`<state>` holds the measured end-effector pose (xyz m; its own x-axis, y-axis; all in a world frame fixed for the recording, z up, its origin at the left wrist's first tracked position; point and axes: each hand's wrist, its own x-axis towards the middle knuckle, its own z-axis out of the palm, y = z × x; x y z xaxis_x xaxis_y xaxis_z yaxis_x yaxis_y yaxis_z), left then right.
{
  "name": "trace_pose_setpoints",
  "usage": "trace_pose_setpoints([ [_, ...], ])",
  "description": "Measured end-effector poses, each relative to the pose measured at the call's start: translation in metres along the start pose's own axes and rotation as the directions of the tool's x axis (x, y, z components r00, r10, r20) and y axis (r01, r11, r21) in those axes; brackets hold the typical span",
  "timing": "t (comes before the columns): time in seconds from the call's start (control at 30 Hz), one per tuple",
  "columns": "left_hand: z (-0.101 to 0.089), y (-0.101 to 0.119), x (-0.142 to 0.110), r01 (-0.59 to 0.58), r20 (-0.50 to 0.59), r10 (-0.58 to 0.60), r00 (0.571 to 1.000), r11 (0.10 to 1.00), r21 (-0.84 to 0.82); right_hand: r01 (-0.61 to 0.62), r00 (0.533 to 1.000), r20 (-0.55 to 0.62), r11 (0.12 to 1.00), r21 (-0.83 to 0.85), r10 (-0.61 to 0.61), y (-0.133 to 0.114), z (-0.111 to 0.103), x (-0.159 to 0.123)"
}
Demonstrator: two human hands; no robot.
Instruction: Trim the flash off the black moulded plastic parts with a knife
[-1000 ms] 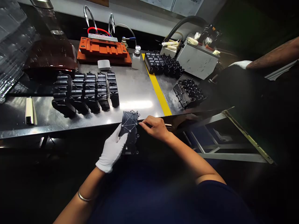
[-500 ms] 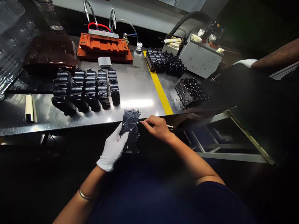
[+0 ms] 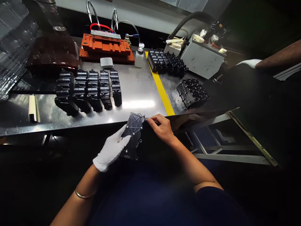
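Observation:
My left hand [image 3: 111,149], in a white glove, is closed round a black plastic housing [image 3: 134,124] with crossed ribs and small screw bosses along its side. The housing is held tilted in front of the table's front edge, its ribbed face towards me. My bare right hand [image 3: 162,127] is at the housing's upper right corner, thumb and fingers pinched together. A slim tool seems to be in that pinch; my fingers hide most of it, and its kind cannot be made out.
Several black housings [image 3: 94,91] stand in a row on the metal table [image 3: 135,84]. More housings [image 3: 166,62] lie beyond the yellow strip [image 3: 161,92]. Behind are an orange fixture [image 3: 105,45], a small bottle [image 3: 139,56] and a grey box [image 3: 202,58]. Another person's gloved hand [image 3: 250,63] is at right.
The housing has tilted, its top leaning to the right. My right hand has shifted slightly up, staying by the upper right corner. The left hand still grips the housing.

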<state>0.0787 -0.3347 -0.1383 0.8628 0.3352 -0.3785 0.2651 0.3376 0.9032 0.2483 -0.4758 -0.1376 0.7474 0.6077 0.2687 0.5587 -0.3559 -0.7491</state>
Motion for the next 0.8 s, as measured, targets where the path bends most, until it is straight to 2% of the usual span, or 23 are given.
trace_pose_setpoints([
  [0.03, -0.005, 0.005, -0.005, 0.032, 0.098, -0.033, 0.995, 0.999, 0.007, -0.077, 0.996, 0.046, 0.995, 0.071, 0.073, 0.001, -0.004, 0.003],
  [0.07, -0.011, 0.011, -0.010, 0.064, 0.188, -0.070, 0.980, 0.997, 0.039, -0.163, 0.977, 0.163, 0.976, 0.147, 0.138, 0.001, -0.007, 0.004],
  [0.1, -0.018, 0.016, -0.014, 0.098, 0.260, -0.117, 0.959, 0.992, 0.082, -0.262, 0.924, 0.337, 0.941, 0.216, 0.180, 0.001, -0.009, 0.004],
  [0.17, -0.034, 0.022, -0.019, 0.180, 0.324, -0.211, 0.922, 0.976, 0.121, -0.472, 0.727, 0.662, 0.832, 0.292, 0.180, 0.000, -0.011, -0.001],
  [0.2, -0.042, 0.023, -0.020, 0.210, 0.311, -0.226, 0.923, 0.974, 0.084, -0.559, 0.644, 0.746, 0.768, 0.312, 0.166, -0.001, -0.010, -0.005],
  [0.23, -0.049, 0.021, -0.020, 0.216, 0.268, -0.212, 0.940, 0.976, 0.016, -0.627, 0.609, 0.775, 0.700, 0.342, 0.167, -0.003, -0.009, -0.011],
  [0.27, -0.055, 0.018, -0.019, 0.178, 0.185, -0.159, 0.970, 0.980, -0.092, -0.668, 0.623, 0.759, 0.632, 0.394, 0.186, -0.004, -0.007, -0.017],
  [0.3, -0.059, 0.012, -0.018, 0.123, 0.099, -0.106, 0.989, 0.976, -0.182, -0.677, 0.668, 0.713, 0.574, 0.462, 0.214, -0.006, -0.004, -0.023],
  [0.37, -0.058, -0.004, -0.018, 0.013, -0.058, -0.035, 0.998, 0.937, -0.350, -0.622, 0.771, 0.580, 0.508, 0.596, 0.262, -0.010, 0.002, -0.034],
  [0.43, -0.047, -0.024, -0.019, 0.027, -0.068, -0.063, 0.996, 0.902, -0.431, -0.540, 0.840, 0.468, 0.509, 0.670, 0.275, -0.015, 0.011, -0.043],
  [0.5, -0.033, -0.041, -0.019, 0.031, -0.079, -0.076, 0.994, 0.886, -0.463, -0.494, 0.868, 0.415, 0.544, 0.678, 0.272, -0.018, 0.022, -0.049],
  [0.57, -0.022, -0.051, -0.017, 0.001, -0.128, -0.075, 0.989, 0.863, -0.506, -0.489, 0.872, 0.375, 0.559, 0.669, 0.314, -0.018, 0.032, -0.051],
  [0.6, -0.020, -0.054, -0.015, -0.021, -0.156, -0.071, 0.985, 0.853, -0.521, -0.503, 0.862, 0.349, 0.538, 0.677, 0.366, -0.015, 0.036, -0.051],
  [0.7, -0.021, -0.052, -0.011, -0.068, -0.222, -0.060, 0.973, 0.847, -0.527, -0.555, 0.786, 0.314, 0.385, 0.738, 0.532, -0.004, 0.040, -0.053],
  [0.73, -0.023, -0.050, -0.011, -0.074, -0.236, -0.060, 0.970, 0.850, -0.521, -0.565, 0.767, 0.328, 0.339, 0.753, 0.551, -0.001, 0.039, -0.055],
  [0.8, -0.025, -0.045, -0.012, -0.101, -0.264, -0.043, 0.964, 0.854, -0.510, -0.567, 0.779, 0.372, 0.312, 0.763, 0.506, 0.000, 0.035, -0.062],
])
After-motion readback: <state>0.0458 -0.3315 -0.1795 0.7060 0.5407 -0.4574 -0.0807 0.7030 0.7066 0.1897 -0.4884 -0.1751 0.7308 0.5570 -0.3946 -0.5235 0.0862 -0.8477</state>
